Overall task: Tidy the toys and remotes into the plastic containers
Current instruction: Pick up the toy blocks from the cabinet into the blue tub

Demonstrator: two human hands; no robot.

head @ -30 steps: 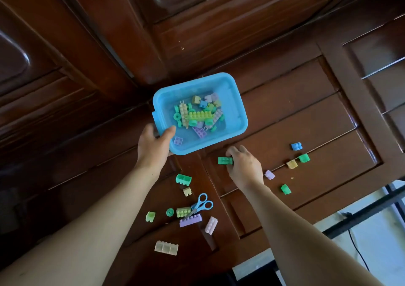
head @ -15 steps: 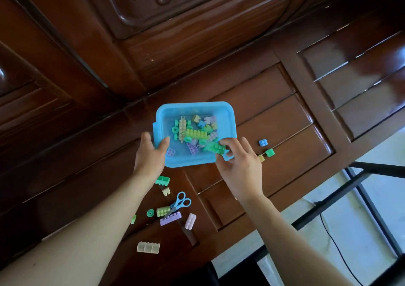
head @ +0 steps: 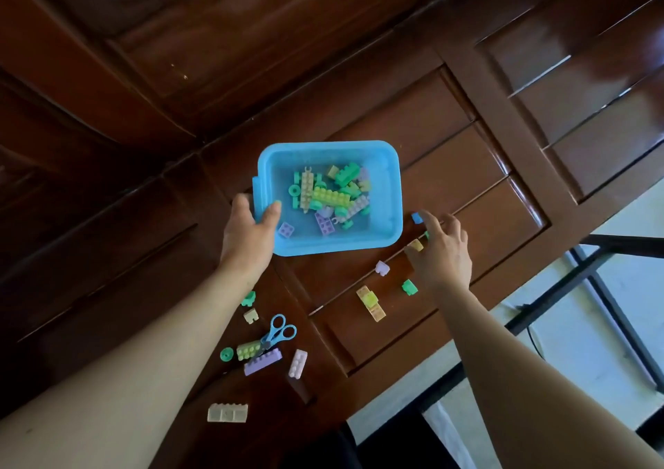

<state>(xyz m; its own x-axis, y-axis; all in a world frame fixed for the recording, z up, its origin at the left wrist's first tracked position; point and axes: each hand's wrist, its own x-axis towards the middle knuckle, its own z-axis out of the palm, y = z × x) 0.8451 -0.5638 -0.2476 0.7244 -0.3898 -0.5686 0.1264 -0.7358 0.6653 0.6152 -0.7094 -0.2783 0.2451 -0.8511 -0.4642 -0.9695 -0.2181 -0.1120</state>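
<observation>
A blue plastic container (head: 391,167) sits on the dark wooden panelled surface and holds several pastel toy bricks. My left hand (head: 248,235) grips its left rim, thumb inside. To the right of the container my right hand (head: 443,253) hovers with spread fingers over small loose bricks. Its fingertips are by a blue brick (head: 416,218) and its thumb is by a yellow brick (head: 415,245). It holds nothing. A lilac brick (head: 382,268), a green brick (head: 409,286) and a yellow-orange block (head: 371,302) lie just below it.
More bricks lie lower left around blue toy scissors (head: 278,332): a purple long brick (head: 262,361), a lilac brick (head: 298,363), a beige brick (head: 227,413). The wooden surface ends at lower right, above a light floor and a black metal frame (head: 560,289).
My right hand carried a green brick to the container, left it inside, then moved right to the loose bricks. My left hand kept its hold on the container rim.
</observation>
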